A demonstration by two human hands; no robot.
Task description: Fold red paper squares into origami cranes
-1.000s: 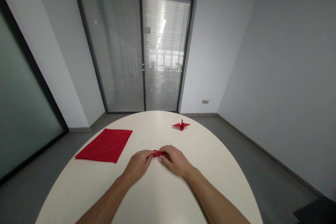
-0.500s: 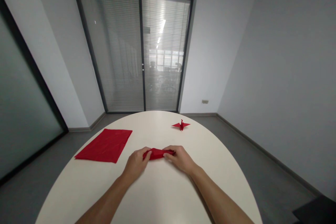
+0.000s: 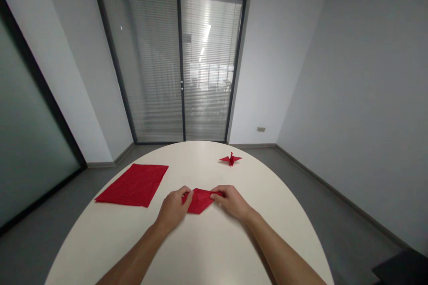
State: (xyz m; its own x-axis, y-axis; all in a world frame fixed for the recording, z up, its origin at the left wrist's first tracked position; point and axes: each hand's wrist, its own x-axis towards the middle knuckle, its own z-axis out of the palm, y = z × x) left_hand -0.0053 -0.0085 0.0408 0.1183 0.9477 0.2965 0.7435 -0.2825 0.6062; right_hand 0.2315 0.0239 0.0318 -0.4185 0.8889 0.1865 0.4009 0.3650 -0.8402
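Observation:
Between my hands is a folded piece of red paper (image 3: 199, 201), with a flap angled down toward me. My left hand (image 3: 176, 205) pinches its left end between thumb and fingers. At the other end, my right hand (image 3: 230, 200) grips the paper the same way, thumb on the near side. The fingertips behind the paper are partly hidden. A red origami crane (image 3: 231, 159) with spread wings stands beyond my right hand. To the left lies a flat stack or sheet of red paper (image 3: 135, 185), slightly creased.
Everything rests on a round white table (image 3: 200, 249) with a curved far edge. Past it are a glass partition with blinds (image 3: 154, 71) and a wall socket (image 3: 261, 129). A dark object (image 3: 404, 267) sits at the lower right.
The folded paper has opened out toward me, showing a wider pointed flap where a narrow strip was. Both hands stay at its ends, the right one shifted slightly right.

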